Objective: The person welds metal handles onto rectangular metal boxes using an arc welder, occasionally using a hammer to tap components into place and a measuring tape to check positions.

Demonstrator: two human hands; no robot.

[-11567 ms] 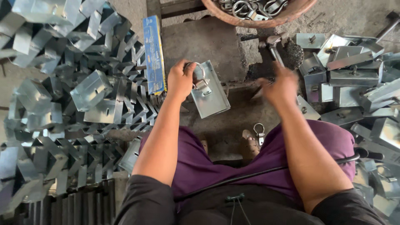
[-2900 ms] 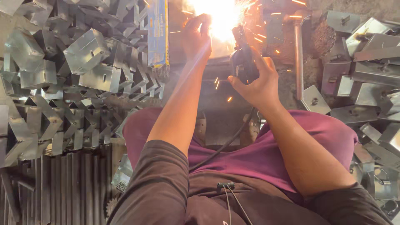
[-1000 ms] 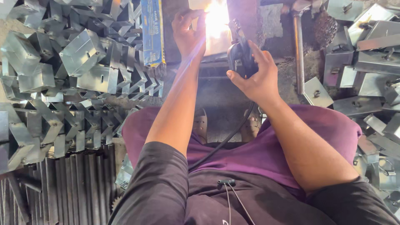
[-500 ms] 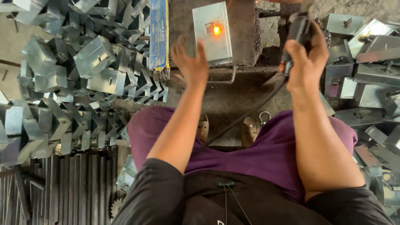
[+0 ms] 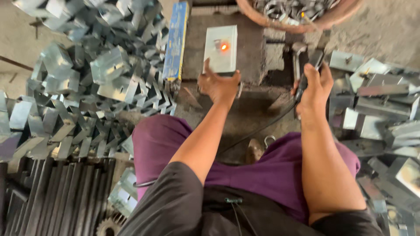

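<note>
Off the left edge of the dark steel bench (image 5: 258, 52) there's a heap of folded metal brackets (image 5: 87, 78). The left hand (image 5: 217, 85) hovers half open and empty just short of the bracket (image 5: 221, 48) mid-bench, probably because its weld spot glows. The right hand (image 5: 316, 85) grips the electrode holder (image 5: 306, 72) clear at the right edge; gritty workshop floor.

A grey folded metal bracket (image 5: 221, 48) lies flat on the workbench, one spot glowing orange.

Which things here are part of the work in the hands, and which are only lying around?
In use: left hand beside the metal plate with its glowing spot; right hand gripping the welding holder.

Lying about: blue box, heaps of metal brackets, basket of rings.
</note>
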